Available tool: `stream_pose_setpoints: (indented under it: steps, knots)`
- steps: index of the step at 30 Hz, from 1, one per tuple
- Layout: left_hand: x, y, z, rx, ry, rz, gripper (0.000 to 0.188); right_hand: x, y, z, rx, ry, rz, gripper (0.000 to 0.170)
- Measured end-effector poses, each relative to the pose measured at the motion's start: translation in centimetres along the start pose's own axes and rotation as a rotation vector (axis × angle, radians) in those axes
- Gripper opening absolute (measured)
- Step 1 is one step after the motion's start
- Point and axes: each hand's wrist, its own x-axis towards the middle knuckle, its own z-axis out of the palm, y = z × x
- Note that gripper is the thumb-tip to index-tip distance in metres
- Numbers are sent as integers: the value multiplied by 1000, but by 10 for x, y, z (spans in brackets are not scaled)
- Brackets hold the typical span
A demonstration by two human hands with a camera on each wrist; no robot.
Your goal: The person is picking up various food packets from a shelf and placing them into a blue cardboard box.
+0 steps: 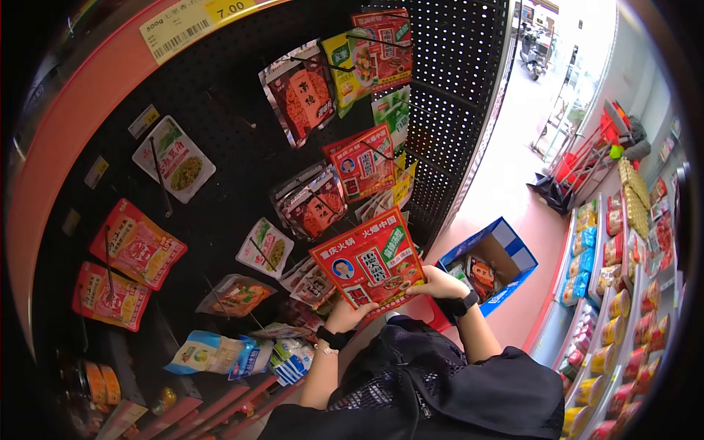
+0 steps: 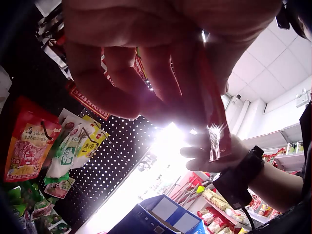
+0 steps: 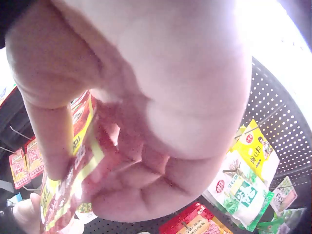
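A red packet with a green label is held up in front of the body by both hands. The left hand pinches its lower left edge, thumb on the front. At its lower right corner, the right hand grips it between thumb and fingers. In the left wrist view the packet shows edge-on beneath the left hand. The right wrist view has the packet between the thumb and curled fingers of the right hand.
A black pegboard with hanging packets stands in front and to the left. On the floor at the right is a blue box with packets inside. Shelves of goods line the far right, beside a red cart.
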Motion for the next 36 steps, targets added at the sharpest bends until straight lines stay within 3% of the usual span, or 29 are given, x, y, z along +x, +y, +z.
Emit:
stream_pose_setpoints:
  steps: [1, 4, 10, 13, 19, 24, 27, 29, 32, 36]
  knots:
    - [-3, -3, -1, 12, -18, 26, 33, -5, 0, 5, -15, 11, -84, 31]
    - [-14, -14, -1, 7, -67, 48, 33, -12, 14, 18, 61, -42, -76, 29]
    - [-27, -21, 2, -26, -139, -40, 31, -33, 16, 34, 96, -55, 129, 30]
    - [-25, -20, 9, -53, -162, -36, 32, -41, 20, 35, 110, -12, 11, 28]
    - [-22, -20, 23, -63, -196, -48, 36, -58, 14, 24, -10, -16, 14, 28]
    - [-11, -19, 61, -62, -262, -99, 39, -90, 29, 1, 99, -23, -29, 35]
    - [0, -27, 101, 14, -268, -15, 39, -122, 45, -21, 145, 19, -57, 37]
    - [-1, -12, 115, -44, -248, -33, 28, -132, 43, -20, 237, 102, -88, 35]
    - [1, -24, 115, -119, -294, -93, 30, -133, 46, -20, 345, 74, 103, 33]
    - [-2, -28, 131, -73, -306, -17, 31, -144, 70, -20, 305, 95, 69, 38]
